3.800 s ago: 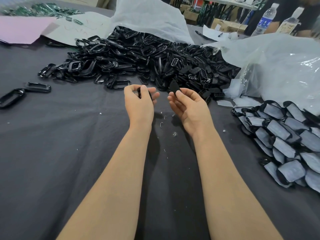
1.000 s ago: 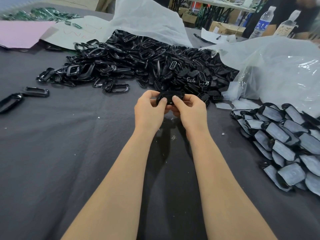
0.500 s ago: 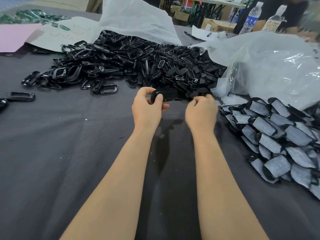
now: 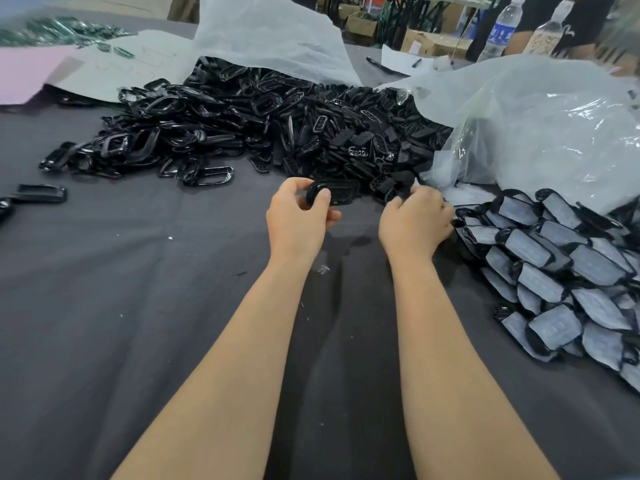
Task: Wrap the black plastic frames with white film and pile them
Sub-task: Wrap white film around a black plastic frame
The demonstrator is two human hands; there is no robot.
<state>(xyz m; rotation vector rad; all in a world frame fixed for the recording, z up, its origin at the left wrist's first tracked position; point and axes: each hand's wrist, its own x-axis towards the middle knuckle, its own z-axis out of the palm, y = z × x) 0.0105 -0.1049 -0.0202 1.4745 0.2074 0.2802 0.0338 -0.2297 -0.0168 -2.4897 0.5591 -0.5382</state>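
Observation:
My left hand (image 4: 298, 220) grips one black plastic frame (image 4: 337, 194) by its left end, just above the dark cloth. My right hand (image 4: 415, 221) is a little to the right, back up, with its fingers curled down at the near edge of the big heap of bare black frames (image 4: 277, 129). Its fingertips are hidden, so whether it holds anything does not show. Small white film sheets (image 4: 465, 195) lie just beyond that hand. The pile of film-wrapped frames (image 4: 561, 265) starts right beside it.
Crumpled translucent plastic bags (image 4: 540, 133) lie behind the heap and the wrapped pile. A few loose frames (image 4: 41, 194) lie far left on the dark cloth-covered table (image 4: 121, 306). Paper sheets (image 4: 31, 71) and water bottles (image 4: 502, 29) are at the back.
Both hands held the frame together a second ago. My right hand let go and moved right toward the film sheets and wrapped pile. My left hand keeps the frame.

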